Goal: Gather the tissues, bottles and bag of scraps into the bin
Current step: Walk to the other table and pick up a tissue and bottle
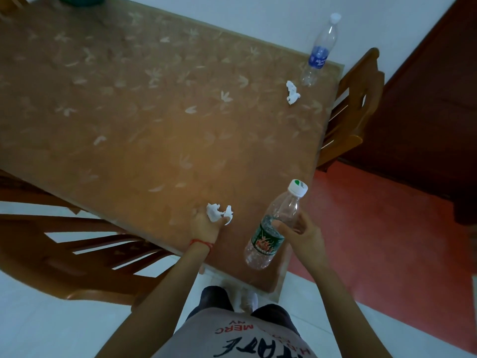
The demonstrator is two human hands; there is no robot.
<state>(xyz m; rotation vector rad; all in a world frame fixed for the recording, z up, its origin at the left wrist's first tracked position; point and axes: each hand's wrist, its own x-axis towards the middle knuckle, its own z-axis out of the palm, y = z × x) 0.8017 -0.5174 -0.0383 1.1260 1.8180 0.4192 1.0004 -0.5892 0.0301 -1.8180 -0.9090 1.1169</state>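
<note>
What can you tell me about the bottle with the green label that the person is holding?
The green-label bottle looks like clear, thin plastic, with a white cap bearing a green mark and a green label with red print round its middle. It appears empty. The right hand grips it around the middle, cap tilted up and away. It hangs above the near corner of the table, apparently not touching it.

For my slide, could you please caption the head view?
Left hand holds tissue, right hand a green-label bottle at the table.

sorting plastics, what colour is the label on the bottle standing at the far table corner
Blue with white lettering, on the standing bottle; clearest in the head view.
</note>
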